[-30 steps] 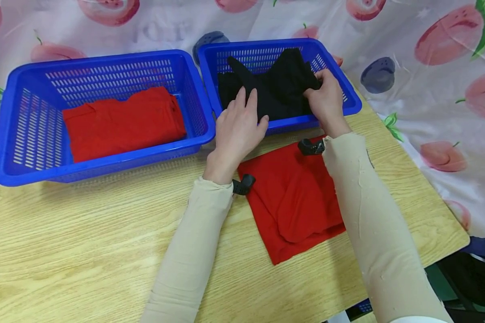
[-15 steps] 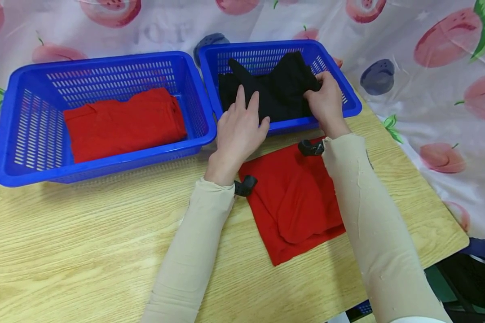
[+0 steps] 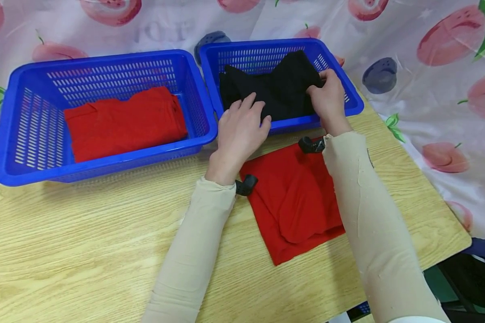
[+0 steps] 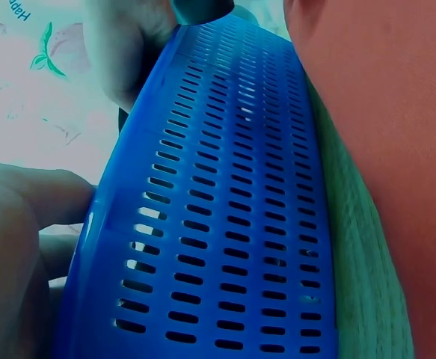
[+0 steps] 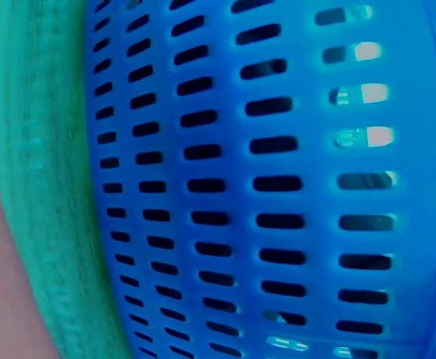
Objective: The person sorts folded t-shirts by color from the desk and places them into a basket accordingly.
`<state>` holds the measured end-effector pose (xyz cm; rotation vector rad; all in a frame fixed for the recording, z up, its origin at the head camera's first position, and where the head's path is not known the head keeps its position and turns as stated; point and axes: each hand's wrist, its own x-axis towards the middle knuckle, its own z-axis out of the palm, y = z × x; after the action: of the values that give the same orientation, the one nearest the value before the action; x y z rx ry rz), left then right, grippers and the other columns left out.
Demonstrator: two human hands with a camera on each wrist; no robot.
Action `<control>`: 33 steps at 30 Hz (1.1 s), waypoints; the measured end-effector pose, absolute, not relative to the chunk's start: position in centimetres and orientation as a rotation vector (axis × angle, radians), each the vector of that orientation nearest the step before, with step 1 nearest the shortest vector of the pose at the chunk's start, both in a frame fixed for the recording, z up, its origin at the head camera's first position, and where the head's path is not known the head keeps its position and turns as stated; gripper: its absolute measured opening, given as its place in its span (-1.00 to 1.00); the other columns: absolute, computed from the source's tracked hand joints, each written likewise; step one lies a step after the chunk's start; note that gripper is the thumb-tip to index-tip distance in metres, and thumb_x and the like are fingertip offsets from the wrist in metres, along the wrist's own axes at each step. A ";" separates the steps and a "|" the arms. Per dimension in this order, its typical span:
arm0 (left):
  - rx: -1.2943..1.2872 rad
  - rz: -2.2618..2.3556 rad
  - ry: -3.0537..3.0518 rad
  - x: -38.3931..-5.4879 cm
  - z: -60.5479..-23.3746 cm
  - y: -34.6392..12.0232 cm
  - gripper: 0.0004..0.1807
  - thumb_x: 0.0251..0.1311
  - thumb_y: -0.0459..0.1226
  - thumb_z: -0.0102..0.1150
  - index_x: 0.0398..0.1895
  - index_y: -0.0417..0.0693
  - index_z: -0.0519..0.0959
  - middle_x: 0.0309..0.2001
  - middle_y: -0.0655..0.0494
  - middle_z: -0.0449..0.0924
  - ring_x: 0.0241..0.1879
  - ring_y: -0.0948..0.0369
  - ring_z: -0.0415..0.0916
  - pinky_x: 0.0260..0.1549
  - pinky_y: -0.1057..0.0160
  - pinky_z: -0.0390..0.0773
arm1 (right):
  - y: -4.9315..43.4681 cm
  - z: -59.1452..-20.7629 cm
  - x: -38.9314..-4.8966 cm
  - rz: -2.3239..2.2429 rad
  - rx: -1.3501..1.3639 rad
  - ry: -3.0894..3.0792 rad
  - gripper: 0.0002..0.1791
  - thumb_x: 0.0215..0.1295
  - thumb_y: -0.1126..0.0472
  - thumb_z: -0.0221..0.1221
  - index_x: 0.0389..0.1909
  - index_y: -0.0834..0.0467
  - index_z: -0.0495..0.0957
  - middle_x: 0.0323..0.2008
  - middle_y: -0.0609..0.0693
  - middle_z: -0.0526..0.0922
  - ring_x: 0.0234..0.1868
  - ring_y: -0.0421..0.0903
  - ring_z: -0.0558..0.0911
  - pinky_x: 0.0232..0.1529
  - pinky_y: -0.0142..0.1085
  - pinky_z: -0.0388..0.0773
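Observation:
A black garment (image 3: 276, 89) lies bunched and partly folded in the right blue basket (image 3: 262, 43). My right hand (image 3: 329, 101) pinches its right edge between thumb and fingers, just inside the basket. Over the front rim, my left hand (image 3: 242, 125) reaches in with loosely bent fingers resting on the garment's left front part. The left wrist view shows the slotted basket wall (image 4: 236, 202), with the left thumb and fingers beside its rim. Only slotted wall (image 5: 277, 183) and table edge show in the right wrist view, so the fingertips are hidden there.
To the left stands a larger blue basket (image 3: 105, 163) with a folded red garment (image 3: 125, 123) inside. Another red garment (image 3: 291, 202) lies flat on the wooden table (image 3: 85, 251) beneath the forearms. A fruit-print cloth (image 3: 412, 98) hangs behind and to the right.
The black garment's raised left corner has dropped and spread flatter. My left fingers have bent and drawn back slightly toward the front rim. My right hand stays nearly in place, pinching the edge.

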<state>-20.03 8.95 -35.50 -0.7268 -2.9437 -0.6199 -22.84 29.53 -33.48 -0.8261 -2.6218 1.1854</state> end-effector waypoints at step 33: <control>-0.785 -0.399 -3.049 -19.6 -35.0 8.5 -0.36 0.10 0.14 -0.05 0.23 0.11 0.30 0.29 0.07 0.13 0.32 0.03 -0.16 0.24 0.08 -0.13 | 29.5 -33.9 -23.1 0.966 -0.689 -2.623 -0.61 0.32 0.20 -0.19 0.10 -0.10 0.42 0.19 -0.16 0.30 0.20 -0.24 0.21 0.19 -0.40 0.09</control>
<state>-19.57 8.54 -34.95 -0.7850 -3.0494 -0.3988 -23.12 29.49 -33.91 -0.6891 -2.6232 0.9658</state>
